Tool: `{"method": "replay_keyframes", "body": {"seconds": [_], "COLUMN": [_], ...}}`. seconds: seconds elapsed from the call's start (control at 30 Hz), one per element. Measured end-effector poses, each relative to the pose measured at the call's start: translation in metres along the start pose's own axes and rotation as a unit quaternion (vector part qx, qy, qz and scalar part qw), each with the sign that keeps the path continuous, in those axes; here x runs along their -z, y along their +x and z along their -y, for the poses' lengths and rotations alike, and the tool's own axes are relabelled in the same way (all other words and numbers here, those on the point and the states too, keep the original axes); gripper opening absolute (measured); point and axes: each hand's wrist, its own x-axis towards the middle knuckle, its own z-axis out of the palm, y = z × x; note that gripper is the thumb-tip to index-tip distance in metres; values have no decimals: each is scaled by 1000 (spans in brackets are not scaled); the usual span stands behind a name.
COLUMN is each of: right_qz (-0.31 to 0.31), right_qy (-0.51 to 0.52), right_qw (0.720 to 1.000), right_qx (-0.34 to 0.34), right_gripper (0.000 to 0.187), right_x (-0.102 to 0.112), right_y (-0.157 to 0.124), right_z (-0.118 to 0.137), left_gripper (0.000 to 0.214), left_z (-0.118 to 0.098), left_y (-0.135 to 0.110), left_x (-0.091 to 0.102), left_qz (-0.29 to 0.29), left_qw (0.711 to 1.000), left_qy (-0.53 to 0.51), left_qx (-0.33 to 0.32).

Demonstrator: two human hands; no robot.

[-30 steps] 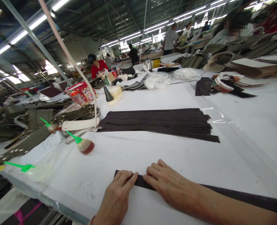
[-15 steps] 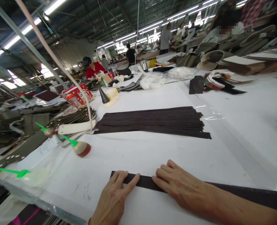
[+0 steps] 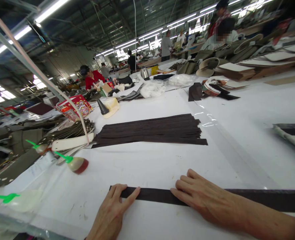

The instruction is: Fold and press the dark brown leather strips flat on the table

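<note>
A long dark brown strip lies flat on the white table along its near side, running out of view at the right. My left hand rests on the strip's left end, fingers stretched and thumb spread apart from them, pressing it down. Farther right, my right hand has its fingers bent together at the strip, thumb and fingertips on it; the exact grip underneath is hidden. Beyond both hands lies a stack of similar dark strips.
Squeeze bottles with green spouts, one holding reddish liquid, stand at the left. A pale hose comes down beside white straps. At the right edge is a tray-like piece. Plastic bags and co-workers are farther back.
The view has turned to the right, bringing the tray-like piece in. My right hand has slid rightward along the strip, leaving a wider gap between my hands. My left hand stays at the strip's end.
</note>
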Motion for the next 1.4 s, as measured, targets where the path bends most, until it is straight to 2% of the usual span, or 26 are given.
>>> {"method": "replay_keyframes", "body": {"seconds": [0.1,0.2,0.33,0.4,0.5,0.63,0.7,0.77,0.8,0.87,0.97,1.03,1.1,1.23,1.4], "right_qz": [0,-13,-21,-25,-26,-22,-27,-28,-27,-24,-27,-32,-30,-13,-14], "right_qy": [-2,-8,-33,-42,-49,-36,-32,-34,-35,-40,-62,-79,-90,-90,-87], "right_qw": [1000,1000,999,999,998,999,999,999,999,999,998,996,995,996,996], "right_qx": [-1,0,7,11,12,2,0,3,5,7,3,1,3,0,-13], "right_gripper": [25,25,21,20,20,21,21,20,20,19,15,15,15,17,15], "right_x": [1,-1,-6,-7,-6,-1,0,1,1,0,-1,0,2,9,15], "right_y": [-8,-10,-9,-10,-15,-25,-29,-32,-32,-31,-31,-32,-34,-47,-71], "right_z": [-2,-1,0,0,0,-1,-3,-3,-4,-4,-2,-2,-1,-4,-9], "left_gripper": [68,52,47,49,55,62,59,50,47,47,49,49,50,59,69], "left_z": [-9,-35,-79,-89,-73,-12,11,12,3,-31,-93,-120,-130,-122,-120], "left_y": [9,29,61,65,49,8,-4,0,8,31,67,80,82,74,72], "left_x": [7,12,3,-6,-14,-5,5,13,14,13,-1,-12,-21,-29,-31], "left_qz": [-70,-137,-91,-71,-74,-74,-80,-109,-124,-135,-94,-84,-83,-91,-56], "left_qw": [997,991,986,986,992,996,995,992,991,991,983,980,980,981,990], "left_qy": [5,-11,-114,-118,-65,23,51,58,48,-13,-148,-168,-158,-124,-52], "left_qx": [15,7,-82,-90,-77,-41,-21,-4,1,2,-54,-71,-82,-115,-121]}}
